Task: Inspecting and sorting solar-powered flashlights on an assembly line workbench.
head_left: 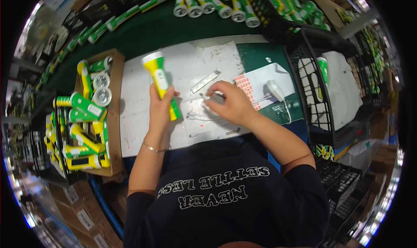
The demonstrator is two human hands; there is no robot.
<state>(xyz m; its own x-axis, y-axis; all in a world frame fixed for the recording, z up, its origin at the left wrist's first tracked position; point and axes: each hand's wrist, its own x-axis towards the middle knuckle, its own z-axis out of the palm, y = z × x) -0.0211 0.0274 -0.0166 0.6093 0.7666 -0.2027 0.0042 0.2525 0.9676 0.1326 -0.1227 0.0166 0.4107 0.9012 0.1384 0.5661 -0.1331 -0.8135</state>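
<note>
Meanwhile, at a crowded assembly bench, a worker's left hand (161,105) wraps firmly around a yellow-and-green flashlight (161,83), gripping its lower barrel so the white head tilts up and away from the body. The right hand (230,103) rests palm down on the white work mat (139,113) just beside it, fingers curled narrowly over a small part with thin wires; what exactly the fingertips pinch cannot be made out. Just beyond the right hand lie a flat metal strip (206,81) and a sheet of small red stickers (249,88), with a white corded tool (275,90) a little further to its outer side.

Judging by the piles, the job looks to be somewhere in the middle. A cardboard box (114,117) on the far side of the left hand is heaped with matching flashlights (84,104), and a row of more flashlights (213,4) stands well beyond both hands at the back of the bench. A black crate (319,117) out past the right hand holds one flashlight and is otherwise mostly white liner, so much handling appears left. The one in hand seems unfinished.
</note>
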